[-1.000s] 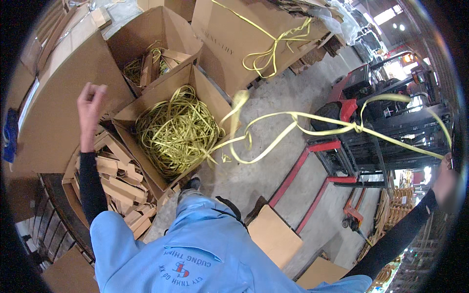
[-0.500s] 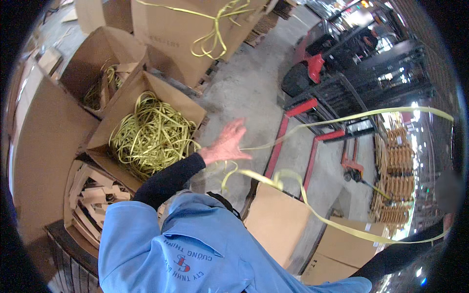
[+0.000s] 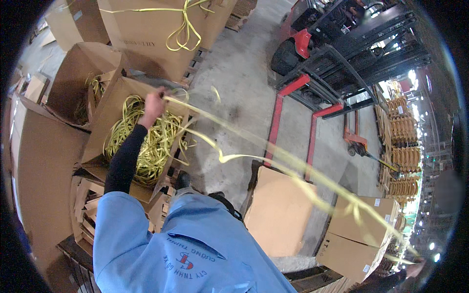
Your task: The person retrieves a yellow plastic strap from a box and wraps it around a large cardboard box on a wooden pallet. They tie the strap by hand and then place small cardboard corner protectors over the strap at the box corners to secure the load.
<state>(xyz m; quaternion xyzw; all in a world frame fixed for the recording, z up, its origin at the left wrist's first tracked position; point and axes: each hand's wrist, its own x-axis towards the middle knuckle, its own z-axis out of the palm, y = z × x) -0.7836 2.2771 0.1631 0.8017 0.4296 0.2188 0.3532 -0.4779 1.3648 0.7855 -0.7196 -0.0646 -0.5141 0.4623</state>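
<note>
My left hand (image 3: 155, 105) is closed on a yellow plastic strap, above the open cardboard box (image 3: 95, 144). A tangled heap of yellow straps (image 3: 159, 154) fills that box and hangs over its near-right rim. From my left hand the held strap (image 3: 210, 117) stretches taut across to the lower right. A second, slacker strand (image 3: 222, 158) runs below it with a kink. Both reach my right hand (image 3: 414, 269), which is small and blurred at the picture's rim and appears closed on the strap.
Behind stands another open box (image 3: 73, 68) with straps. A large carton (image 3: 146, 34) bears a yellow strap bow. Scrap pieces fill a box (image 3: 85, 207) beside me. A forklift (image 3: 303, 80), a pallet jack (image 3: 355, 141), a flat cardboard sheet (image 3: 278, 210) and cartons (image 3: 351, 229) are to the right.
My left hand has moved left and up to the strap box, and its spread fingers have closed on the strap. The loose, curving strap is now pulled straighter. My right hand has come into view.
</note>
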